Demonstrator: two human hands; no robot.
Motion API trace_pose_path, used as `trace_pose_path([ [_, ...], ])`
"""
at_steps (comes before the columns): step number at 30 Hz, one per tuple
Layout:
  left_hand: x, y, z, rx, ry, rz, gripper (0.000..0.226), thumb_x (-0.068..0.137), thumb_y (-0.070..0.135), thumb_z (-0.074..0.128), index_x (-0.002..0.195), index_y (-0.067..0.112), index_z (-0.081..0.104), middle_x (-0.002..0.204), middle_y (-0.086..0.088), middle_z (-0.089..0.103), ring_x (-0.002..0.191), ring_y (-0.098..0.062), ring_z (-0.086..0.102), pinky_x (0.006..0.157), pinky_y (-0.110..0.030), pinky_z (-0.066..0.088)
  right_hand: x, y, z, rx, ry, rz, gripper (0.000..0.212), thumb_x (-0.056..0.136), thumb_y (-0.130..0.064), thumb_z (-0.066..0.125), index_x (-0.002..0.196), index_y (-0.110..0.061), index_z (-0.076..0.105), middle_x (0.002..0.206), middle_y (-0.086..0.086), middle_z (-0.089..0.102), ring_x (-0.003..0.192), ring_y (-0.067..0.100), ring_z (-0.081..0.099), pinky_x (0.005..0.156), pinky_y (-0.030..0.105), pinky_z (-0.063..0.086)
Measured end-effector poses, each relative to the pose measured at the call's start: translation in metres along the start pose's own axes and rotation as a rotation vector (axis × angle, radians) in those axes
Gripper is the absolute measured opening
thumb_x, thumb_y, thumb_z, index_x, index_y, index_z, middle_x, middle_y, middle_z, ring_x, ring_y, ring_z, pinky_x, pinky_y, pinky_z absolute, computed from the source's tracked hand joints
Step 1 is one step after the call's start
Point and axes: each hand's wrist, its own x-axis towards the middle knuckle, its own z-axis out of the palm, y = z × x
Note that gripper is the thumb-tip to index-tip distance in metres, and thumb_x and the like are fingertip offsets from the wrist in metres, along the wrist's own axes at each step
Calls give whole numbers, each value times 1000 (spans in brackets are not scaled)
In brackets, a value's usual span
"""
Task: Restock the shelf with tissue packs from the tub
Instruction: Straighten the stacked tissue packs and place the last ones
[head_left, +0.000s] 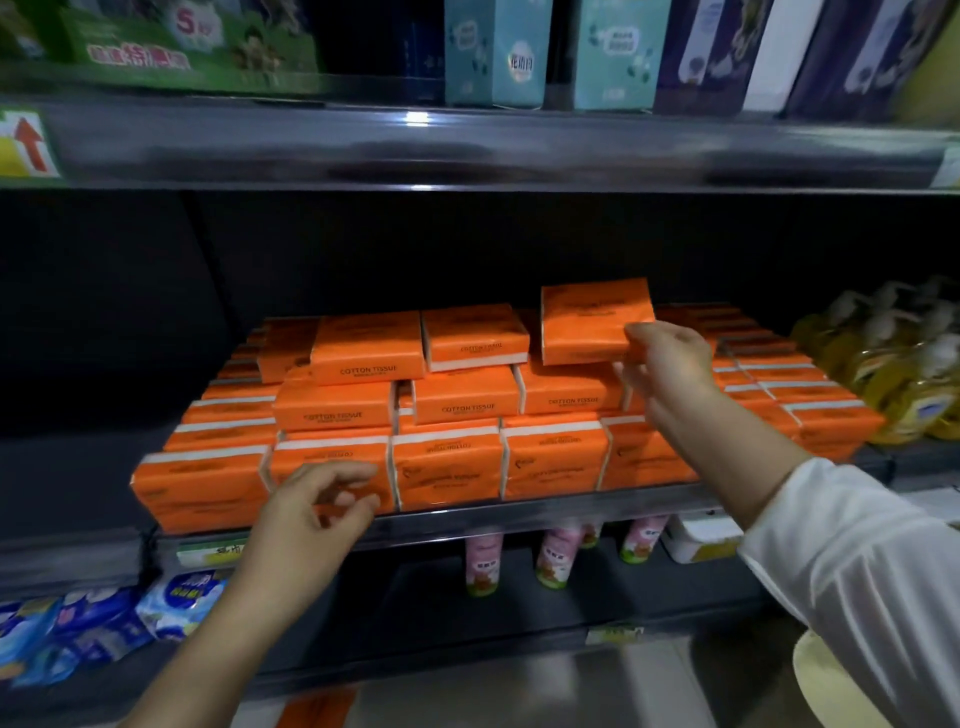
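The right hand pinches an orange pack by its right end, thumb on top and fingers beneath. It holds the pack over the top of the stack, toward the back right of the shelf. The stack fills the shelf in three tiers, its front row standing along the front edge. The left hand hovers at the front edge near the left corner, fingers loosely curled and holding nothing; I cannot tell whether it touches the front row. Yellow bottles stand at the shelf's right end.
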Motion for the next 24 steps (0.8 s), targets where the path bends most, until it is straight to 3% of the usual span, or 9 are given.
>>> trace_pose_path([
  [3,0,-9,2,60,-34,28,34,76,1,72,82,34,64,88,3,62,84,-3,54,65,-3,40,13,0,5,-101,32,9,21,88,-15,62,107,-12,54,88,4,55,77,17,58,53,20,55],
  [6,1,-16,2,83,-59,43,36,77,3,73,83,37,64,89,7,62,84,-2,55,68,-4,41,23,-1,13,-187,17,37,22,88,-16,62,108,-11,54,97,9,56,88,24,60,69,27,57],
  [10,1,-20,1,107,-78,77,34,78,5,72,85,37,64,91,12,61,87,1,55,70,-8,43,30,1,18,-266,-37,90,49,89,-17,62,134,-10,44,121,14,52,101,29,62,82,34,54],
  [14,1,-24,-3,133,-91,98,33,78,8,72,87,39,64,92,17,59,89,3,54,73,-14,43,40,6,14,-606,8,28,73,79,-26,73,141,-14,36,132,14,52,113,35,57,89,56,50],
  [19,-3,-25,-10,171,-110,147,35,77,8,73,84,41,63,89,17,59,90,0,54,72,-5,41,33,10,10,-884,101,-231,66,73,-40,76,128,-11,53,128,16,56,118,35,53,99,46,46],
  [22,-7,-29,-22,245,-109,187,32,77,14,75,86,41,60,90,11,59,89,3,53,73,-1,37,8,15,16,-898,101,-416,59,74,-34,75,125,-12,53,129,16,50,119,34,49,104,38,38],
  [24,-13,-36,-33,302,-102,171,29,77,9,75,90,32,64,87,5,58,84,-2,55,72,-2,36,-22,22,22,-934,75,-557,60,78,-26,72,131,-12,47,135,15,39,126,32,38,106,29,27],
])
